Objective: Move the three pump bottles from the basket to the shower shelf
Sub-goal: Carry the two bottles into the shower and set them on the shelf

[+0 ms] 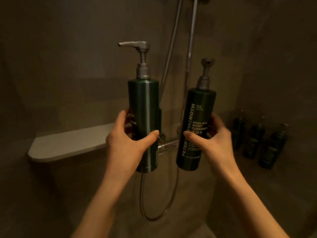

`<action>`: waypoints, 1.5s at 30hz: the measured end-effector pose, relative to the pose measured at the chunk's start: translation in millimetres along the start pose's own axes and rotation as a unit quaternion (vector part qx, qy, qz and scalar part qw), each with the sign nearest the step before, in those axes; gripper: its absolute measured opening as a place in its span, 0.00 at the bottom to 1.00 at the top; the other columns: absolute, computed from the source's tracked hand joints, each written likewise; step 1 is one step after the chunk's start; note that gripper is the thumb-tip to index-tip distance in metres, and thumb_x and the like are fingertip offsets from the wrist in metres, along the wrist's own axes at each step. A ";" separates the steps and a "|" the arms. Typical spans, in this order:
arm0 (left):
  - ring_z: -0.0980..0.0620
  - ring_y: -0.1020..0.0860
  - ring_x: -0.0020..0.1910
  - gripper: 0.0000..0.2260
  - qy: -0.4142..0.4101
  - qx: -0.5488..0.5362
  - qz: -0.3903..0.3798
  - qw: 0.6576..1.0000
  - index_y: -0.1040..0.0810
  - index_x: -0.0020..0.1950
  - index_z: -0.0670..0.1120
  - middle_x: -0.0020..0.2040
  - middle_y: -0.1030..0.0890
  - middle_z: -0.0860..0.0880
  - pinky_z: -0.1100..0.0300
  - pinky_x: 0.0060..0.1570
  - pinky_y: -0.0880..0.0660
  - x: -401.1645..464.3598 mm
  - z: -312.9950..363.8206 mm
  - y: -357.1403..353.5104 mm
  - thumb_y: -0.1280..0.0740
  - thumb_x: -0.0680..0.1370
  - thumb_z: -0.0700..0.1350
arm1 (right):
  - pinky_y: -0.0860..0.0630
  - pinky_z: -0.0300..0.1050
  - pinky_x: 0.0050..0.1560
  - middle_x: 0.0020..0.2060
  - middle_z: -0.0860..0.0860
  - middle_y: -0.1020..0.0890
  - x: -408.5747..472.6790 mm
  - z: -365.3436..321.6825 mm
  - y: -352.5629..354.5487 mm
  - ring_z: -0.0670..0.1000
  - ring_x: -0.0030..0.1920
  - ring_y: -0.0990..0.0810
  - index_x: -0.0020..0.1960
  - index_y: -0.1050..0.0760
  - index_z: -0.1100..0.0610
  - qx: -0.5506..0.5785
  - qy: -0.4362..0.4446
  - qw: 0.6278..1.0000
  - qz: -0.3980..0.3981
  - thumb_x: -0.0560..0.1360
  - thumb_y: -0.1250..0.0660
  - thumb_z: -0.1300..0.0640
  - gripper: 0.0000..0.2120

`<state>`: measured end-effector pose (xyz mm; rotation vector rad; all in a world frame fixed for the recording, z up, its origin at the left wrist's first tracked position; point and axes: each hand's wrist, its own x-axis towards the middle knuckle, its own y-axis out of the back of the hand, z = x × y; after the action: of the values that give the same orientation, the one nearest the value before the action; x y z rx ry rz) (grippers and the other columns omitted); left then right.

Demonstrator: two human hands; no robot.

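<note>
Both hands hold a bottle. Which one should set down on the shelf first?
Left, probably. The left hand holds its bottle upright, right beside the shelf. The right hand and its tilted bottle are farther away.

Bottle (pixel 195 127) in your right hand (pixel 211 140): "PETER THOMAS ROTH" running up its side, then "MEGA-RICH BODY CLEANSER".
Bottle (pixel 144 124) in your left hand (pixel 127 143): only "…ER" shows past your fingers.
Smaller print: unreadable.

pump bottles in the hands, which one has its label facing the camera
The bottle in the right hand, the body cleanser bottle: its white lettering faces the camera. The bottle in the left hand, the plain-sided bottle, shows mostly bare green side.
</note>
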<state>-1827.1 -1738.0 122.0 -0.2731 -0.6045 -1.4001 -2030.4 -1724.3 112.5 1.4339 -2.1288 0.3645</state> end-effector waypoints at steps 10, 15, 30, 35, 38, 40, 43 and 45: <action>0.82 0.31 0.43 0.36 -0.009 0.146 0.219 0.965 0.36 0.68 0.59 0.48 0.31 0.71 0.75 0.41 0.35 66.2 -19.0 46.5 0.24 0.64 0.48 | 0.27 0.23 0.40 0.51 0.37 0.21 111.6 8.9 -104.3 0.32 0.49 0.22 0.60 0.30 0.42 0.167 0.056 0.963 -0.204 0.62 0.23 0.58 0.31; 0.76 0.31 0.45 0.38 0.018 0.205 0.318 0.925 0.36 0.71 0.56 0.49 0.31 0.71 0.73 0.44 0.36 80.6 -29.6 59.5 0.24 0.65 0.47 | 0.27 0.23 0.41 0.46 0.29 0.20 151.9 15.1 -148.7 0.31 0.47 0.22 0.57 0.30 0.38 0.228 0.072 0.921 -0.307 0.62 0.23 0.59 0.30; 0.78 0.28 0.48 0.37 0.060 0.261 0.400 0.876 0.36 0.69 0.60 0.51 0.29 0.70 0.74 0.43 0.32 76.1 -57.3 103.0 0.24 0.65 0.50 | 0.28 0.31 0.44 0.49 0.26 0.22 147.5 37.1 -226.9 0.31 0.51 0.23 0.57 0.31 0.34 0.267 0.044 0.879 -0.393 0.60 0.23 0.55 0.31; 0.59 0.27 0.58 0.37 0.051 0.283 0.404 0.868 0.37 0.71 0.58 0.61 0.27 0.59 0.63 0.54 0.29 82.9 -68.3 113.5 0.24 0.66 0.50 | 0.26 0.35 0.47 0.49 0.28 0.22 146.2 41.1 -234.1 0.32 0.51 0.23 0.57 0.31 0.34 0.255 0.045 0.889 -0.378 0.60 0.23 0.55 0.31; 0.58 0.29 0.60 0.37 0.038 0.295 0.407 0.864 0.37 0.72 0.55 0.63 0.28 0.56 0.60 0.58 0.30 87.2 -74.4 115.8 0.24 0.66 0.49 | 0.26 0.38 0.49 0.49 0.31 0.21 144.7 42.6 -235.9 0.33 0.52 0.23 0.59 0.31 0.35 0.248 0.038 0.895 -0.368 0.60 0.23 0.56 0.33; 0.58 0.30 0.60 0.37 0.037 0.293 0.413 0.862 0.37 0.73 0.54 0.65 0.28 0.54 0.59 0.59 0.31 90.9 -76.7 116.8 0.24 0.67 0.48 | 0.26 0.39 0.50 0.50 0.32 0.21 143.0 43.4 -235.9 0.34 0.52 0.23 0.60 0.31 0.36 0.244 0.043 0.897 -0.365 0.60 0.23 0.57 0.34; 0.59 0.31 0.59 0.37 0.035 0.287 0.427 0.857 0.37 0.73 0.53 0.64 0.28 0.55 0.64 0.56 0.32 95.4 -80.2 116.6 0.24 0.67 0.48 | 0.27 0.38 0.51 0.50 0.31 0.21 140.0 44.2 -235.5 0.33 0.53 0.24 0.62 0.32 0.38 0.239 0.053 0.900 -0.360 0.62 0.24 0.56 0.34; 0.60 0.31 0.59 0.37 0.030 0.288 0.431 0.855 0.37 0.73 0.53 0.61 0.30 0.58 0.69 0.53 0.33 96.5 -80.4 115.0 0.24 0.68 0.48 | 0.28 0.35 0.48 0.49 0.27 0.22 138.7 43.4 -235.9 0.30 0.52 0.24 0.60 0.33 0.35 0.234 0.065 0.902 -0.358 0.63 0.24 0.57 0.32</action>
<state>-1691.6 -1841.1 128.1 0.0027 -0.6989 -0.3224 -1866.6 -1946.1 138.8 2.2607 -1.3076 0.6769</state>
